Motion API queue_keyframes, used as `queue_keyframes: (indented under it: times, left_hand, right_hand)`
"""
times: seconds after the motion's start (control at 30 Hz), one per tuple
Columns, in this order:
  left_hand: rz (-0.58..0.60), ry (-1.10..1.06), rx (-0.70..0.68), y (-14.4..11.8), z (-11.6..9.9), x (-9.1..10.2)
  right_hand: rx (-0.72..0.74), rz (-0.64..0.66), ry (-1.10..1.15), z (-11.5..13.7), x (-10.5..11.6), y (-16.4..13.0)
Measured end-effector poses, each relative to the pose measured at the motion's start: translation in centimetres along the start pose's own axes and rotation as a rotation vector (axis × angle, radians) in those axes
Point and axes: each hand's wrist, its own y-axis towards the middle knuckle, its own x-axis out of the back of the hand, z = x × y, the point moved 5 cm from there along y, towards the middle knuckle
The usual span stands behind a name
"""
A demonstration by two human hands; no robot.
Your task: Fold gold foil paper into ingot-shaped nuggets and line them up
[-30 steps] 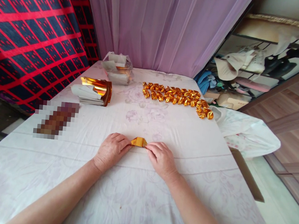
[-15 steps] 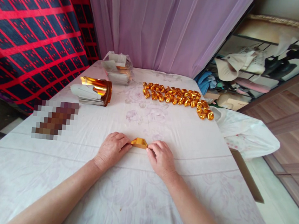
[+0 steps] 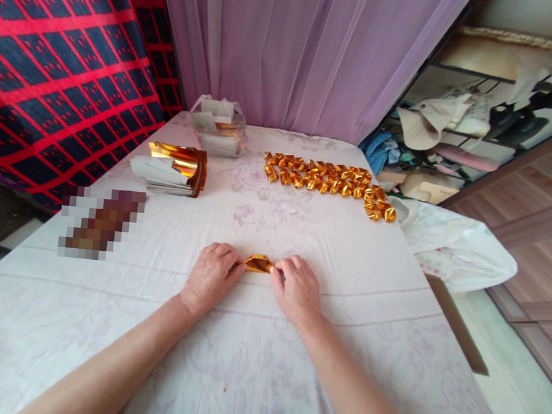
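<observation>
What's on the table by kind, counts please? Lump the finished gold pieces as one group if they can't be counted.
Gold foil piece pinched between left hand and right hand: 1
Row of folded gold pieces, too many to count singly: 1
Stack of foil sheets: 1
Clear plastic bag: 1
Blurred brown item: 1
Total: 5

Both forearms are bare to the wrists; the left hand (image 3: 210, 277) and right hand (image 3: 297, 290) wear no rings or gloves.
</observation>
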Motion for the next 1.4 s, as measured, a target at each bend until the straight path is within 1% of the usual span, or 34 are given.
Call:
queue_keyframes:
  times: [0.37,0.6,0.83,1.03,1.4]
  left_hand:
    - [-0.003,0.017,0.037,0.18,-0.29,-0.05]
    - [-0.018,0.014,0.052,0.15,-0.51,0.11]
    - [-0.064,0.033,0.037,0.08,-0.51,0.16]
    - [-0.044,0.031,0.059,0.09,-0.54,0.07]
    - [-0.073,0.043,0.043,-0.02,-0.59,0.06]
  right_hand:
    - [-0.047,0.023,-0.056,-0.14,-0.1,0.48]
    - [-0.087,0.062,-0.084,-0.26,-0.16,0.77]
    - [-0.079,0.044,-0.1,-0.16,-0.13,0.71]
    - [-0.081,0.053,-0.103,-0.15,-0.22,0.74]
    - [-0.079,0.039,-0.105,-0.11,-0.2,0.67]
